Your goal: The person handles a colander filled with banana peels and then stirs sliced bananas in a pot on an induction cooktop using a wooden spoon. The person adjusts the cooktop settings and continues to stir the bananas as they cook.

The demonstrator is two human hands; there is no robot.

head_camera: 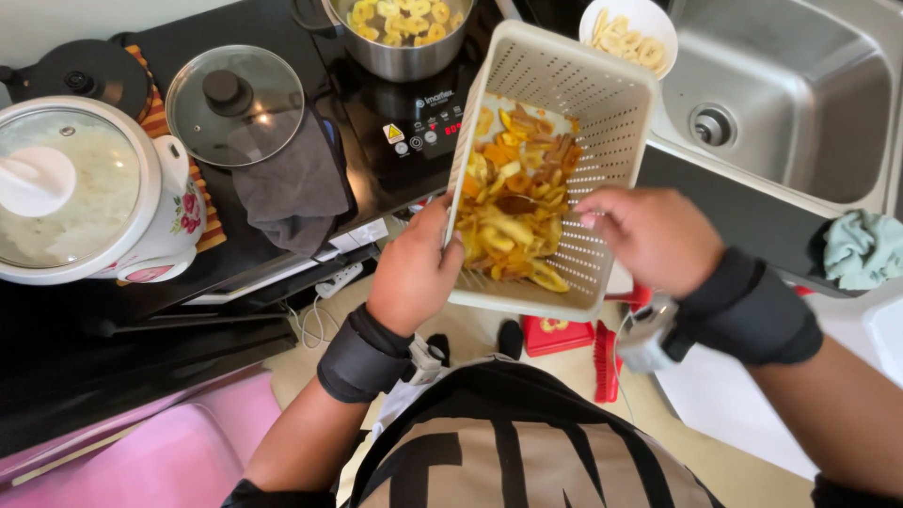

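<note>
From the head camera, the left hand (414,273) grips the near-left rim of a cream perforated basket (602,103), its long axis tilting far-right over the counter edge. The right hand (649,235), fingers curled, reaches into the yellow-orange peelings (513,221) at the basket's near end. The steel pot (400,38) sits farther left.
</note>
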